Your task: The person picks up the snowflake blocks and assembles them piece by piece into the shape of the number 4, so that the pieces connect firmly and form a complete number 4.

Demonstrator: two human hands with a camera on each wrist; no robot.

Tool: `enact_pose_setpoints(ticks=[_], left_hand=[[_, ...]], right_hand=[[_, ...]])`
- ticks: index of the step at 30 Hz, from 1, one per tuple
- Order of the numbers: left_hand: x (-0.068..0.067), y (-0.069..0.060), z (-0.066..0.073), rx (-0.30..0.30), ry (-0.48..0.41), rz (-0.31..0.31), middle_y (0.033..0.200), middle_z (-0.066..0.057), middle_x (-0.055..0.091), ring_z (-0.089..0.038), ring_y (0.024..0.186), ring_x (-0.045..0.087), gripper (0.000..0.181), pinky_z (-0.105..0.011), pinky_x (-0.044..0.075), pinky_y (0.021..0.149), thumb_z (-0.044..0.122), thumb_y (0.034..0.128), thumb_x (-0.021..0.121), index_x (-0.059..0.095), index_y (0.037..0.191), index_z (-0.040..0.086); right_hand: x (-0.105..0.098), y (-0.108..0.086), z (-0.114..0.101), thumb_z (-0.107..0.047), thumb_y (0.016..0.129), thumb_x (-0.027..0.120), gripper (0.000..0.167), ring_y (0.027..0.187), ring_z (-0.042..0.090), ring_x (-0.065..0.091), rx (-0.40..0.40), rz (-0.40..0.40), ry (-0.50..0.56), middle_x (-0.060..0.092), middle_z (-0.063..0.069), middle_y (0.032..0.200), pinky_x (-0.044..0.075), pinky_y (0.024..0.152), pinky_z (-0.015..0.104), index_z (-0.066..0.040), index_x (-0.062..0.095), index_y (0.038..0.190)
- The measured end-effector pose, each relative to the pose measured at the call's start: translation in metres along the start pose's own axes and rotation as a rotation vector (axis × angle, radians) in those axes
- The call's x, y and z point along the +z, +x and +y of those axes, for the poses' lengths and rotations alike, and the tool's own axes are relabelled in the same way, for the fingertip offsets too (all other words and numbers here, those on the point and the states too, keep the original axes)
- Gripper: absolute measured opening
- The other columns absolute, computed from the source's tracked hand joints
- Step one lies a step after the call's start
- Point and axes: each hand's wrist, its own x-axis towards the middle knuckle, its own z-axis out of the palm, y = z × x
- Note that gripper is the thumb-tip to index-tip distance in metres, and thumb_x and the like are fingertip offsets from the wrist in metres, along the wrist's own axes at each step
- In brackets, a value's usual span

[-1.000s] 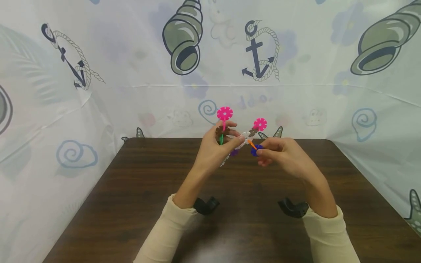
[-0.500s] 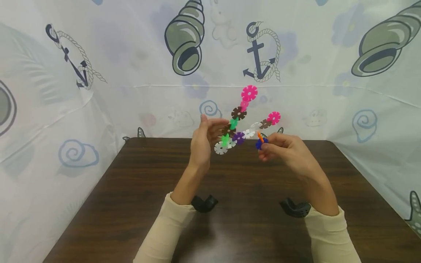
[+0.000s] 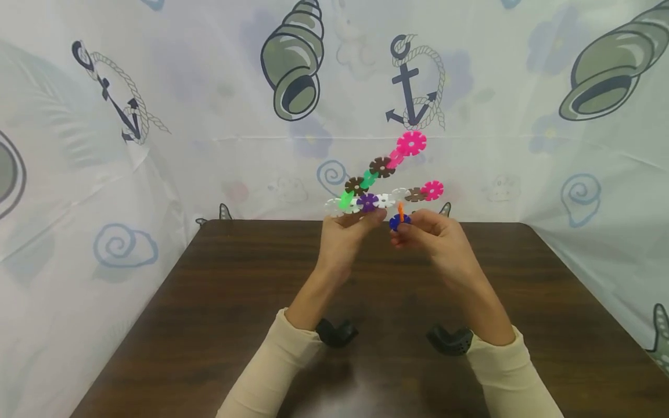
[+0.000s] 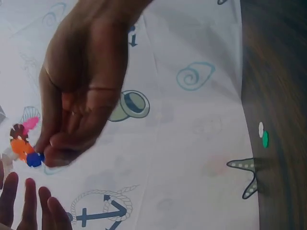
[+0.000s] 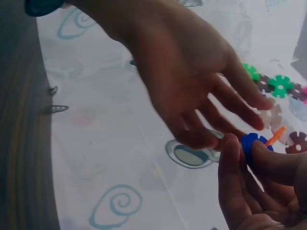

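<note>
A chain of notched snowflake discs in pink, brown, green, white and purple forms a sideways V above the table's far edge. My left hand holds it from below, thumb near the purple disc and a white disc. My right hand pinches a blue disc between thumb and fingers. From the blue disc an orange disc sticks up, seen edge-on, just below the chain's lower arm. In the right wrist view the orange disc points toward the chain; whether they touch I cannot tell.
The dark wooden table lies beneath both hands. A white cloth printed with shells and anchors hangs behind and at the sides. In the left wrist view a white disc and a green disc appear against the dark wood.
My left hand has let the chain swing out, its upper arm now leaning right, and regripped it lower down. My right hand has moved left with the blue and orange discs.
</note>
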Motion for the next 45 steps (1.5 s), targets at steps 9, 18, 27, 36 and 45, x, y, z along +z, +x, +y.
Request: enact_pose_setpoints(ticks=[9, 18, 27, 36, 45], left_hand=[[0.001, 0.001, -0.002, -0.014, 0.003, 0.052, 0.085, 0.009, 0.078, -0.015, 0.100, 0.069, 0.019, -0.042, 0.051, 0.102, 0.011, 0.0905, 0.077, 0.077, 0.100, -0.006], [0.003, 0.000, -0.008, -0.024, -0.062, 0.071, 0.091, 0.005, 0.080, -0.015, 0.102, 0.072, 0.016, -0.036, 0.054, 0.102, 0.009, 0.0884, 0.079, 0.078, 0.102, 0.001], [0.007, -0.002, -0.007, -0.025, -0.049, 0.096, 0.086, 0.008, 0.080, -0.017, 0.099, 0.074, 0.020, -0.041, 0.053, 0.105, 0.009, 0.0913, 0.076, 0.076, 0.104, -0.007], [0.008, -0.002, -0.005, -0.002, -0.067, 0.104, 0.087, 0.008, 0.079, -0.015, 0.093, 0.077, 0.022, -0.041, 0.055, 0.105, 0.003, 0.0926, 0.072, 0.073, 0.107, -0.013], [0.007, -0.002, -0.004, -0.003, -0.076, 0.101, 0.086, 0.009, 0.079, -0.011, 0.092, 0.076, 0.021, -0.040, 0.055, 0.105, 0.003, 0.0920, 0.073, 0.073, 0.106, -0.012]], right_hand=[[0.012, 0.002, 0.008, -0.014, 0.100, 0.068, 0.021, 0.087, 0.025, 0.076, 0.041, -0.037, -0.018, 0.077, 0.002, 0.092, 0.063, 0.088, 0.038, 0.007, 0.064, 0.101], [0.007, 0.003, 0.010, -0.013, 0.101, 0.066, 0.022, 0.086, 0.021, 0.076, 0.072, -0.084, -0.045, 0.077, 0.001, 0.093, 0.063, 0.086, 0.034, 0.007, 0.065, 0.110], [-0.004, 0.001, 0.003, -0.024, 0.101, 0.067, 0.035, 0.097, 0.027, 0.075, 0.112, -0.230, -0.201, 0.076, 0.015, 0.108, 0.062, 0.091, 0.034, -0.008, 0.063, 0.131], [-0.055, -0.009, -0.015, -0.034, 0.105, 0.060, 0.040, 0.104, 0.020, 0.074, 0.187, -0.328, -0.532, 0.073, 0.011, 0.126, 0.059, 0.096, 0.036, -0.011, 0.061, 0.137], [-0.122, -0.013, 0.001, -0.044, 0.106, 0.053, 0.061, 0.113, 0.041, 0.069, 0.399, -0.180, -0.948, 0.072, 0.025, 0.122, 0.053, 0.093, 0.059, 0.006, 0.054, 0.141]])
